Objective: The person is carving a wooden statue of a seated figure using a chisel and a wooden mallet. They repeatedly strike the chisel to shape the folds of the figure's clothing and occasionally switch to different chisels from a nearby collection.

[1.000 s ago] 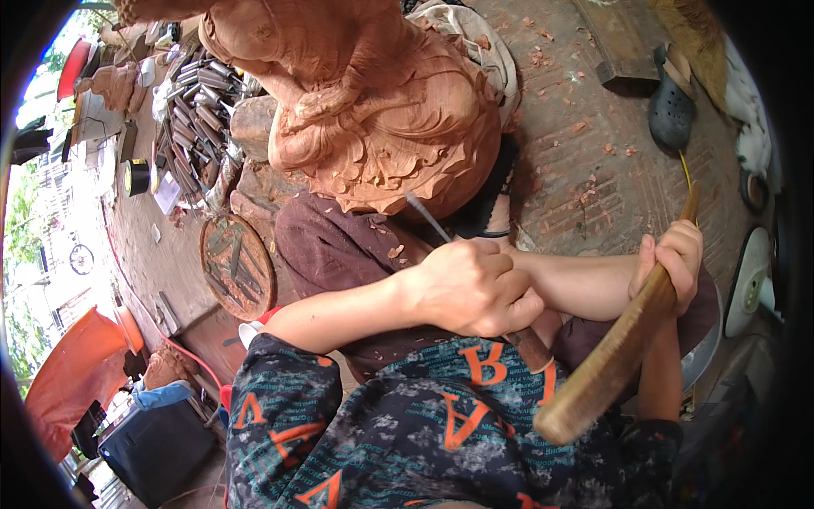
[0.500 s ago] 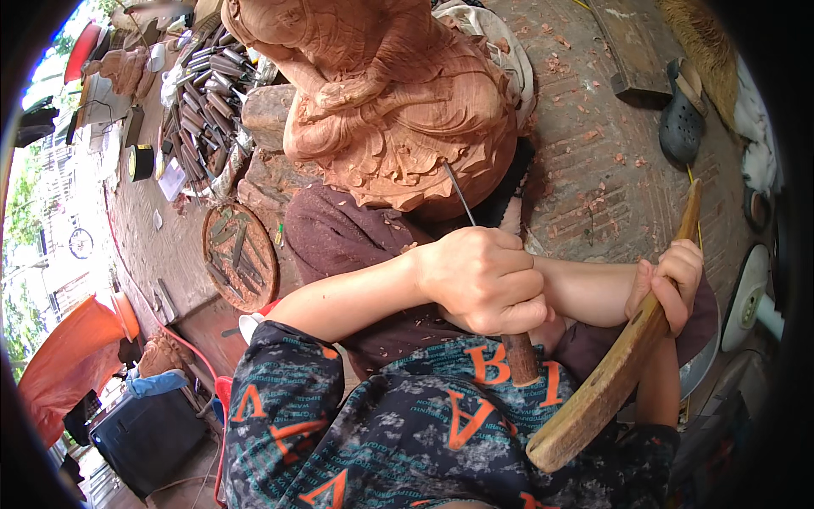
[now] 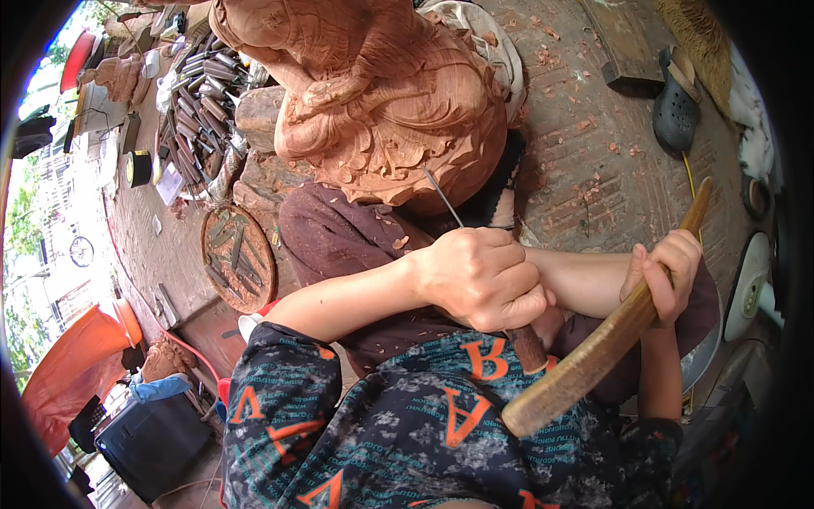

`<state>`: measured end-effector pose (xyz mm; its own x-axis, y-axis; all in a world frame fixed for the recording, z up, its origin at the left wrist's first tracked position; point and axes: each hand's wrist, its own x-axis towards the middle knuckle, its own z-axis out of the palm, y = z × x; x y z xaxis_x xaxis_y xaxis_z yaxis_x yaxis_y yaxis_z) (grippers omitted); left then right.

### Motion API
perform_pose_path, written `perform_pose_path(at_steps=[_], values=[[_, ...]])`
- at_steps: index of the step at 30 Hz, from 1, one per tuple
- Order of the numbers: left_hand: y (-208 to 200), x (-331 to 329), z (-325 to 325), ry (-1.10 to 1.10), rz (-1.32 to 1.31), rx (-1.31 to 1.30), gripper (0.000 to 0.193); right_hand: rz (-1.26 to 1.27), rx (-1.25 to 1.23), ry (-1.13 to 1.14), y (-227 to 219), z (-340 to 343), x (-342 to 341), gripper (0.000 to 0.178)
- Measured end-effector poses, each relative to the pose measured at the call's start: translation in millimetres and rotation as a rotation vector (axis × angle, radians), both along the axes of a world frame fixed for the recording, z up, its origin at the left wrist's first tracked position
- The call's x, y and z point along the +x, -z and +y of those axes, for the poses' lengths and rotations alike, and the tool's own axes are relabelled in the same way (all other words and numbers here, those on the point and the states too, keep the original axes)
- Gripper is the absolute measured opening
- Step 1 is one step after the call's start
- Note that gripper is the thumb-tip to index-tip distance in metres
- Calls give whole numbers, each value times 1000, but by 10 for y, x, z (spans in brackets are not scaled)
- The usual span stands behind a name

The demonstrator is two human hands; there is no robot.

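A carved reddish wooden figure [image 3: 394, 110] stands at the top middle, between my brown-trousered legs. My left hand [image 3: 482, 278] is closed around a carving chisel, whose thin metal shaft [image 3: 443, 197] slants up to the carved lower part of the figure. Its tip meets the wood there. Below my fist sticks out the chisel's brown handle [image 3: 529, 348]. At the right, my right hand [image 3: 668, 276] grips a long, slightly curved wooden mallet [image 3: 585, 366]. The mallet's thick end lies near the handle's butt; whether they touch, I cannot tell.
Many chisels [image 3: 203, 110] lie heaped at the upper left. A round tray [image 3: 273, 280] with blades sits left of my knee. Wood chips dot the worn wooden surface [image 3: 585, 153]. A dark clog [image 3: 676, 114] and a wooden block [image 3: 636, 76] are at the upper right.
The mallet's thick end has swung up and left, closer to the chisel handle. The chisel tip has shifted slightly left on the carving. The whole view has moved a little.
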<state>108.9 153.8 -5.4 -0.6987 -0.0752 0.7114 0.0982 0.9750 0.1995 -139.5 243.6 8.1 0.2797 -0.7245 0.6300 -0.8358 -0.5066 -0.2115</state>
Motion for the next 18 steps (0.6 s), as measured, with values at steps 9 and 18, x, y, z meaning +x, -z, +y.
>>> perform_pose_path(at_steps=[9, 18], values=[[59, 27, -108, 104, 147, 82, 32, -204, -54, -91, 63, 0, -35, 39], [97, 29, -126, 90, -9, 33, 38, -9, -141, -98, 50, 79, -94, 42]])
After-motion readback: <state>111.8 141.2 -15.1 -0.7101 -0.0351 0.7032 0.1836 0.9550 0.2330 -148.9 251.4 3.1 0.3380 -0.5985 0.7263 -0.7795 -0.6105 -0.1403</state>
